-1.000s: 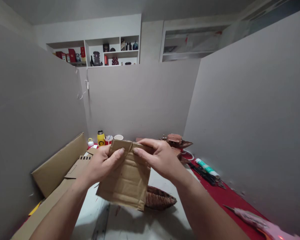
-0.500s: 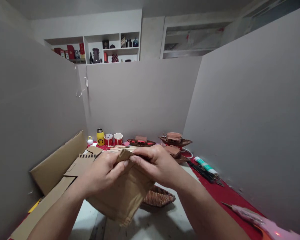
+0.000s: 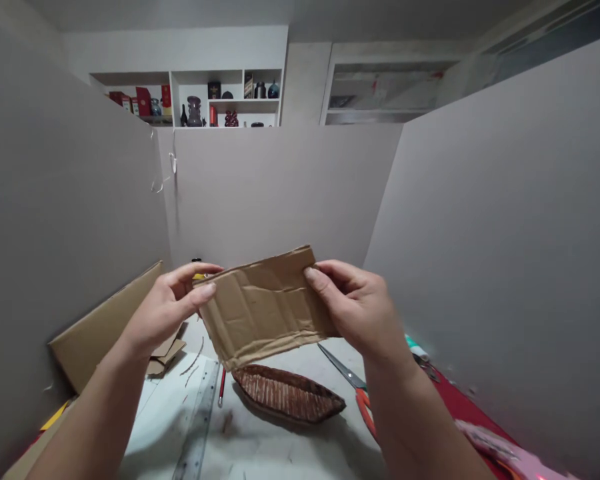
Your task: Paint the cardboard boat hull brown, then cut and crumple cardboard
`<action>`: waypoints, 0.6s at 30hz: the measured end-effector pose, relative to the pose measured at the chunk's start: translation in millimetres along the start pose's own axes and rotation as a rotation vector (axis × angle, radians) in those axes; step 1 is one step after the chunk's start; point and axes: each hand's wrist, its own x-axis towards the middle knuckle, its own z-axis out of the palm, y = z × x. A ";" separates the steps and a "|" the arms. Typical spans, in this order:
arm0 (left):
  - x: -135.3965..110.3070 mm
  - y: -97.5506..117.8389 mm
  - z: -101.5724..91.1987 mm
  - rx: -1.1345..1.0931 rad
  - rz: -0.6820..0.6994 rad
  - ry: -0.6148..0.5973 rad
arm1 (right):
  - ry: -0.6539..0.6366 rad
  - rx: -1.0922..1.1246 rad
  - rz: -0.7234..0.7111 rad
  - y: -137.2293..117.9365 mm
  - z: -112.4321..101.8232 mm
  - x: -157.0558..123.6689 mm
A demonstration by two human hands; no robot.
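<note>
I hold a creased brown cardboard piece (image 3: 263, 305) up in front of me, spread flat and wide. My left hand (image 3: 167, 308) pinches its left edge between thumb and fingers. Its right edge is gripped the same way by my right hand (image 3: 356, 305). Below the cardboard, a brown ribbed boat-shaped hull (image 3: 287, 395) lies on the white work surface (image 3: 260, 447).
A metal ruler (image 3: 200, 427) and a red pencil (image 3: 222, 387) lie left of the hull. Scissors with orange handles (image 3: 353, 387) lie to its right. Large cardboard sheets (image 3: 103, 320) lean at the left. Grey partition walls (image 3: 505, 233) enclose the desk. A pink glue gun (image 3: 500, 450) lies at lower right.
The cardboard was bunched and hanging downward between both hands; now it is unfolded and held stretched out sideways, higher up. My view has shifted, showing the ruler, pencil and scissors.
</note>
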 end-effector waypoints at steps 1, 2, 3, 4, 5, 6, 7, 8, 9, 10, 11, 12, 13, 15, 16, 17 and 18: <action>1.5 -3.6 2.0 -0.095 -0.013 0.034 | 0.032 0.031 0.004 -0.6 0.9 -0.9; 2.3 -7.4 5.8 -0.187 -0.027 0.049 | 0.050 0.061 0.006 -1.2 2.5 -1.9; 2.5 -11.0 10.6 -0.264 -0.043 0.053 | 0.056 0.087 0.008 -1.5 4.4 -2.8; 1.9 -14.1 15.8 -0.319 -0.066 0.041 | 0.050 0.107 0.013 -1.4 6.0 -3.3; 0.9 -16.5 20.5 -0.359 -0.081 0.030 | 0.031 0.124 0.022 -0.8 7.0 -3.5; -0.4 -18.0 24.2 -0.385 -0.093 0.018 | 0.002 0.147 0.039 0.4 7.3 -3.0; -1.8 -18.6 26.7 -0.395 -0.096 0.005 | -0.036 0.181 0.064 2.1 6.8 -2.1; -3.3 -18.3 28.1 -0.393 -0.092 -0.003 | -0.082 0.228 0.096 4.2 5.6 -0.8; -4.8 -17.2 28.4 -0.379 -0.087 -0.012 | -0.135 0.286 0.129 6.4 3.8 0.7; -6.2 -15.4 28.2 -0.356 -0.080 -0.023 | -0.188 0.343 0.156 8.3 1.8 2.2; -7.5 -13.2 27.6 -0.329 -0.075 -0.037 | -0.241 0.388 0.179 9.8 -0.2 3.4; -8.8 -10.8 27.2 -0.301 -0.076 -0.058 | -0.297 0.410 0.196 10.5 -2.0 4.3; -10.0 -8.5 26.9 -0.274 -0.077 -0.084 | -0.350 0.412 0.208 10.6 -3.5 4.9; -12.4 -5.1 26.9 -0.222 -0.073 -0.135 | -0.421 0.382 0.222 8.9 -5.1 5.0; -13.5 -4.4 27.2 -0.196 -0.068 -0.155 | -0.440 0.360 0.221 7.7 -5.2 4.8; -14.6 -4.4 27.5 -0.167 -0.060 -0.170 | -0.444 0.336 0.209 6.5 -4.8 4.3; -15.6 -4.9 27.9 -0.133 -0.048 -0.179 | -0.433 0.309 0.184 5.6 -3.8 3.7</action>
